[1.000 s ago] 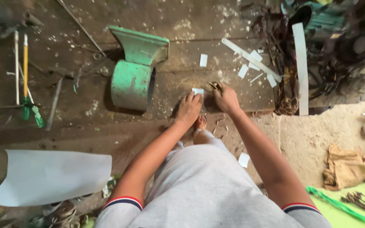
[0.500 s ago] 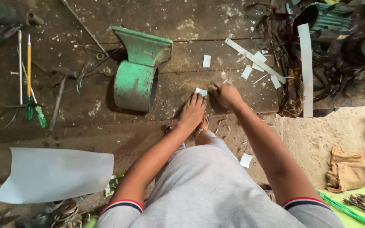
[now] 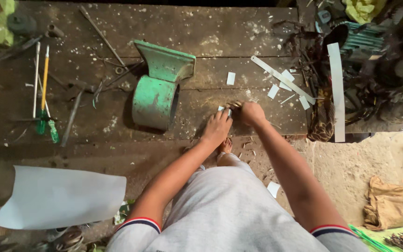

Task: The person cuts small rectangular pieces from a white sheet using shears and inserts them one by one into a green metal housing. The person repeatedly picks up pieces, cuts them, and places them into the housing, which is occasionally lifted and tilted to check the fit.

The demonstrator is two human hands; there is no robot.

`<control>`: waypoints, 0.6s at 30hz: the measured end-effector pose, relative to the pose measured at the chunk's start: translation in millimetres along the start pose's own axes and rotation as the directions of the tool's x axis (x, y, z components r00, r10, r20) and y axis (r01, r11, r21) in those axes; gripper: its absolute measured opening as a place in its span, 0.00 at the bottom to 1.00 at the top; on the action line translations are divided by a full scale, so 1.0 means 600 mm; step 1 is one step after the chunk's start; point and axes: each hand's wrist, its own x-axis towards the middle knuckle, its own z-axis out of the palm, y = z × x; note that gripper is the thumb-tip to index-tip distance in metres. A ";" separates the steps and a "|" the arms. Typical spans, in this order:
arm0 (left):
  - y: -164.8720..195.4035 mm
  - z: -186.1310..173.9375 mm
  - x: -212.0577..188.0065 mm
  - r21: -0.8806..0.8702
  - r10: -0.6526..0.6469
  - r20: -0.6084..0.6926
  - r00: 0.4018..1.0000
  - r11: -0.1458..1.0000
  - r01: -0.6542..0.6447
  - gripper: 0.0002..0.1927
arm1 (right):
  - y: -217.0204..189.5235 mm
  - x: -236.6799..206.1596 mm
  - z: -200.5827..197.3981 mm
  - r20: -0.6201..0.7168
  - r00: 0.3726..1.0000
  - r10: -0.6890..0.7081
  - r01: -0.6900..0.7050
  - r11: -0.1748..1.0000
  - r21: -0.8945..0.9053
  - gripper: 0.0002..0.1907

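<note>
White small piece [image 3: 221, 108], maybe cut from thin sheet, lies on the dark wooden workbench [image 3: 117, 135], just in front of the green vise [image 3: 157, 93]. Left hand [image 3: 216, 128] rests flat over this piece, the fingers stretched and pressing it down on the wood. Right hand [image 3: 252, 113] is closed around a small dark tool [image 3: 234, 104], and the tip of the tool meets the white piece near the left fingertips. What kind of tool it is, I cannot tell, because it is too small and partly hidden.

More white scraps [image 3: 281, 86] and one long white strip [image 3: 336, 91] lie on the right part of the bench. On the left side are two screwdrivers [image 3: 45, 93], one with a yellow shaft and green handle. One big white sheet [image 3: 59, 196] lies lower left. A brown cloth [image 3: 390, 203] lies on the sandy floor at the right.
</note>
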 end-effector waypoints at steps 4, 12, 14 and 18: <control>-0.010 -0.018 0.019 -0.007 0.082 0.010 0.997 0.997 -0.082 0.15 | 0.013 -0.015 0.010 -0.185 0.978 0.099 -0.053 0.970 0.239 0.21; -0.014 -0.075 -0.018 -0.479 0.074 -0.244 0.967 0.858 -0.186 0.13 | 0.010 -0.094 0.045 0.164 0.980 0.111 -0.167 0.017 0.986 0.07; -0.001 -0.087 -0.023 -0.616 -0.106 -0.228 0.968 0.786 -0.059 0.10 | 0.010 -0.110 0.035 0.016 0.990 0.137 -0.025 0.061 0.998 0.06; 0.008 -0.098 0.004 -0.901 -0.397 0.021 0.918 0.389 0.189 0.08 | 0.008 -0.138 0.016 -0.402 0.911 0.093 0.334 0.406 0.850 0.05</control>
